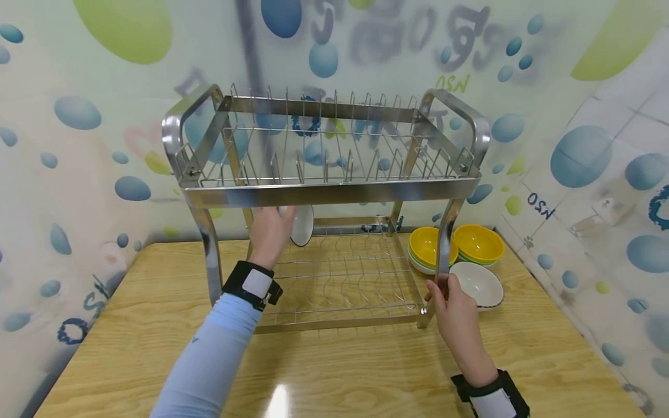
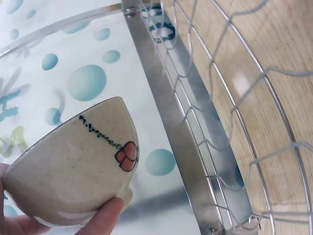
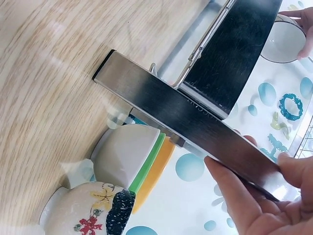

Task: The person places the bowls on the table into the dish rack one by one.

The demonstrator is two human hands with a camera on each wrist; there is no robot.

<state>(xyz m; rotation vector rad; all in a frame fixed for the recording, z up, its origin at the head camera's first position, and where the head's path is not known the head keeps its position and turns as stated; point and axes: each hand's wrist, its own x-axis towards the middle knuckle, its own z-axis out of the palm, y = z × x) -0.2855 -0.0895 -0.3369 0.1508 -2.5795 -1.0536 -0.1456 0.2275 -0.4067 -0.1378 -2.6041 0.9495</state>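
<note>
A two-tier metal dish rack [image 1: 334, 193] stands on the wooden table. Under its upper tier, near the left side, my left hand [image 1: 269, 235] holds a small ceramic bowl [image 1: 303, 225] tilted on its side above the lower wire tier. In the left wrist view, the outside of that bowl [image 2: 73, 166] shows a red flower and a dotted green stem, with fingers [image 2: 103, 218] at its base. My right hand [image 1: 460, 319] grips the rack's front right leg; the right wrist view has thumb and fingers on either side of that leg [image 3: 161, 105].
Right of the rack stand two stacks of bowls with yellow bowls [image 1: 478, 242] on top. A white bowl [image 1: 475, 284] sits in front of them, painted with flowers outside. Patterned sheeting [image 1: 78, 174] covers the walls behind and beside the table [image 1: 334, 371].
</note>
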